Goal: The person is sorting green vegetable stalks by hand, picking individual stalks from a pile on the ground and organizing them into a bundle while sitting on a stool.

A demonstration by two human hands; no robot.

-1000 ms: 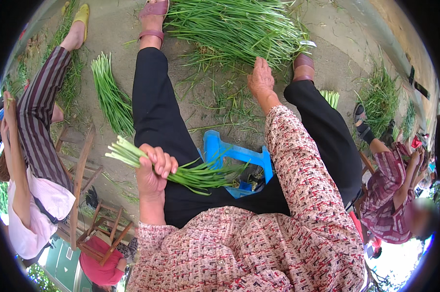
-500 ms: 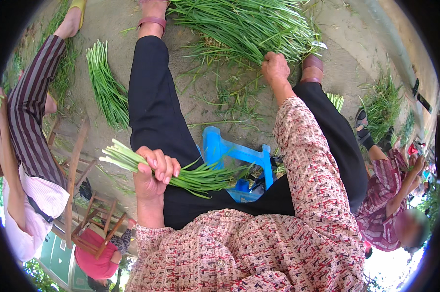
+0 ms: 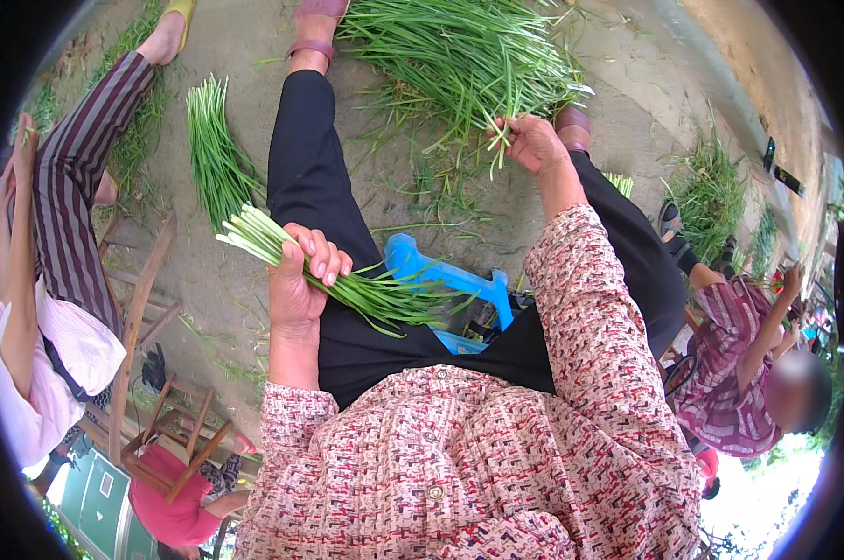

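My left hand (image 3: 302, 271) is closed around a bunch of garlic chives (image 3: 375, 297), held above my left thigh. Its pale cut ends point up and left, and the green leaves trail right over my lap. Out ahead, my right hand (image 3: 537, 145) pinches a few chive stalks (image 3: 502, 131) by their pale ends. Those stalks rise from the near right edge of a big heap of chives (image 3: 450, 56) on the ground between my feet. How far their leaves run into the heap I cannot tell.
A sorted bundle of chives (image 3: 215, 149) lies left of my leg. Between my legs stands a blue plastic stool (image 3: 450, 278). Wooden chairs (image 3: 146, 327) are at the left. People sit on both sides, and loose chive scraps (image 3: 720, 182) lie at the right.
My right hand has come back slightly from the heap and now shows a few stalks in its fingers. My left hand has risen a little with its bunch.
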